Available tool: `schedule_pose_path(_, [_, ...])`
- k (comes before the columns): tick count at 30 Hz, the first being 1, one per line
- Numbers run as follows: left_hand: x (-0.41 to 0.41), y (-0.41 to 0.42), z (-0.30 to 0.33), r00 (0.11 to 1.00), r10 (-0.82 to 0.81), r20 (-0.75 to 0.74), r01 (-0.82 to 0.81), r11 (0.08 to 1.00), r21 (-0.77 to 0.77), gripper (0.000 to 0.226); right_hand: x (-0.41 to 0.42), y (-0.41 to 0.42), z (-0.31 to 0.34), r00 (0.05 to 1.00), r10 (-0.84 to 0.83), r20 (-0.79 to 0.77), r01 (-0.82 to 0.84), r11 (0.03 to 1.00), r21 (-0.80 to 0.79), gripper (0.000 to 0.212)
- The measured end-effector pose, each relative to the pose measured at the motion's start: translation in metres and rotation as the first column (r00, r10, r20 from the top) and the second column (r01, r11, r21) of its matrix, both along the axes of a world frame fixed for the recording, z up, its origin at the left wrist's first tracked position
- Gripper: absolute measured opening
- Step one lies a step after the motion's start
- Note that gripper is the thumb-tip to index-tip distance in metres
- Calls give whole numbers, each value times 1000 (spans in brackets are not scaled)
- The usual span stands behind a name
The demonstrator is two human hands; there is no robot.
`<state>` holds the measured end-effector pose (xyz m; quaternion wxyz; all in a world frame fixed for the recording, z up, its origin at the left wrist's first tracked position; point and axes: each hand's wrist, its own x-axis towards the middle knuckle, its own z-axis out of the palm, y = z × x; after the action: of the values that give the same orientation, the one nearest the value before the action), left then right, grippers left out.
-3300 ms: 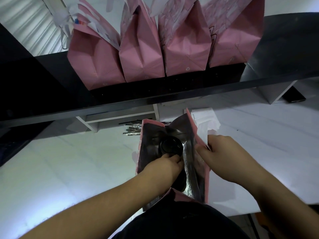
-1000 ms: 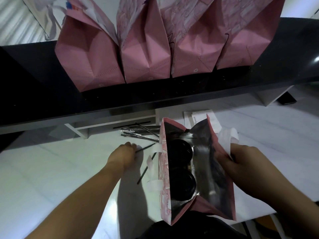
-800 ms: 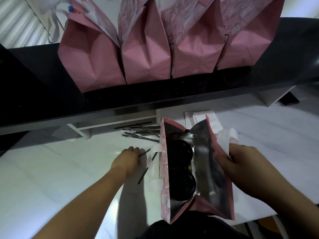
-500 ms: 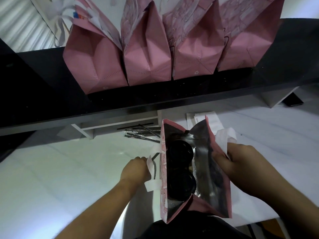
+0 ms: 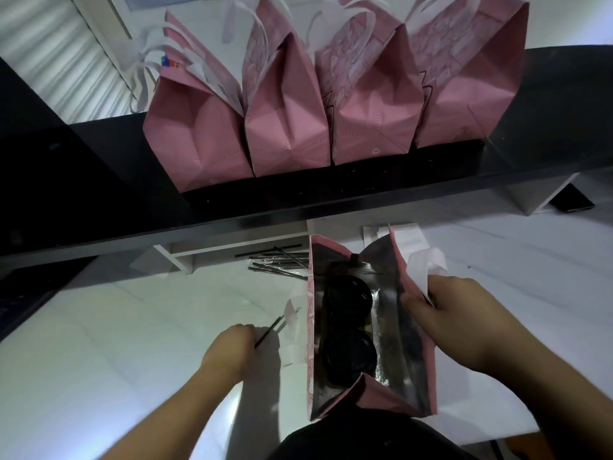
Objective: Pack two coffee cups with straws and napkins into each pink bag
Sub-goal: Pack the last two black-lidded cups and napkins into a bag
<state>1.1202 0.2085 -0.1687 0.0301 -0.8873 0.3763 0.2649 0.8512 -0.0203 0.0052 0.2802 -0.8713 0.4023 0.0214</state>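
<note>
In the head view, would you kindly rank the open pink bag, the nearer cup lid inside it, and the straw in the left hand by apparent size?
1. open pink bag
2. nearer cup lid
3. straw, partly hidden in the left hand

The bag stands nearest the camera, so it may look oversized.

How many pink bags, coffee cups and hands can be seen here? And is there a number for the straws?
Pink bags: 5, namely four on the black shelf at, and the open bag on the white table.
Coffee cups: 2, and, both inside the open bag.
Hands: 2, left hand and right hand.
Straws: a loose pile, too tangled to count.
Total counted: 9.
</note>
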Motion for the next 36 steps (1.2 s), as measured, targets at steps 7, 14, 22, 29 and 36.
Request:
schedule_pose_path(7, [9,12,95,945,239,-225,-312,868,-386,11,2,-2,-2,999,8,45,-7,1000,-6,46])
schedule_pose_path(14, [-49,-42,205,828,-36,-559,-445,564,-696,25,4,-6,-1,999,-24,43,26,998,-50,44])
schedule_pose_path(22, [-117,-106,182,853,-73,-517,-290,758,-585,19,2,-4,2,997,-35,69,39,997,-66,46])
schedule_pose_path(29, [-131,-126,166,951,-181,-250,105,951,-290,15,-1,0,5,997,-61,50,64,995,-79,41])
schedule_pose_path(36, [-88,-128,179,988,-152,-39,113,862,-493,17,-2,3,5,997,-67,40,70,996,-63,42])
